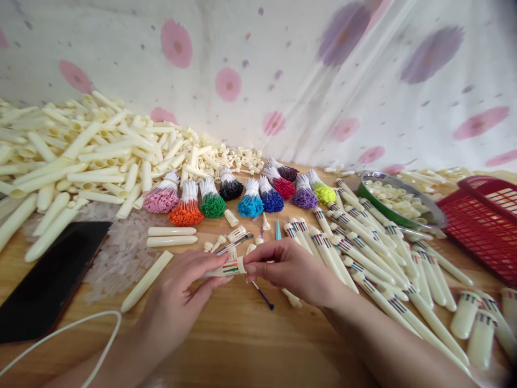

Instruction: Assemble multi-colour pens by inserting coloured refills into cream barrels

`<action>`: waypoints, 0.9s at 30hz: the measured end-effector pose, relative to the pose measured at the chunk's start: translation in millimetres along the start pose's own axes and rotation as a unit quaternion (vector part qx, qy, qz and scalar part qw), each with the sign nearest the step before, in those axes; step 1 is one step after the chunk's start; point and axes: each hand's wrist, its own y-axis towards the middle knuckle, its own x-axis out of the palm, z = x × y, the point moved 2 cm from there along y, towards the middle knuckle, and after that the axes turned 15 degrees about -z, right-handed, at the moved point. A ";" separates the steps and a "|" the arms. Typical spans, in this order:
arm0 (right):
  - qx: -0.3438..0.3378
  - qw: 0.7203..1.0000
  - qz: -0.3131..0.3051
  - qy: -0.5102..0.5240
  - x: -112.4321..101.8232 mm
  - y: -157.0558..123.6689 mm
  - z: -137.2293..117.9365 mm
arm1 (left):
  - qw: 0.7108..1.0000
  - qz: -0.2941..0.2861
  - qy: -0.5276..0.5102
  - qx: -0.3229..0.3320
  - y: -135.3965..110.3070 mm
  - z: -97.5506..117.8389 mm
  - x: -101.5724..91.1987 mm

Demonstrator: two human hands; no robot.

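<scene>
My left hand and my right hand meet over the wooden table, both pinched on one cream multicolour pen held crosswise. The left fingers grip its barrel, the right fingers close on the end with the coloured sliders. A loose blue refill lies on the table just below my right hand. Behind the hands stand bundles of refills in pink, orange, green, black, blue, red, purple and yellow.
A big heap of empty cream barrels fills the left. Assembled pens lie in rows on the right. A green bowl of small parts and a red basket stand far right. A black phone and white cable lie near left.
</scene>
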 end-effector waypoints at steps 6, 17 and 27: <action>-0.066 0.996 0.010 -0.066 1.4 -0.1 -1.8 | 0.994 -0.016 -0.079 -0.072 -0.1 -1.3 2.6; -0.067 0.983 -0.036 -0.168 -2.5 -10.4 -7.7 | 0.959 -0.025 -0.225 -0.170 -0.8 -3.3 9.9; -0.092 0.937 0.036 -0.335 5.6 -7.1 -13.5 | 0.952 -0.029 -0.230 -0.202 1.4 -2.0 10.2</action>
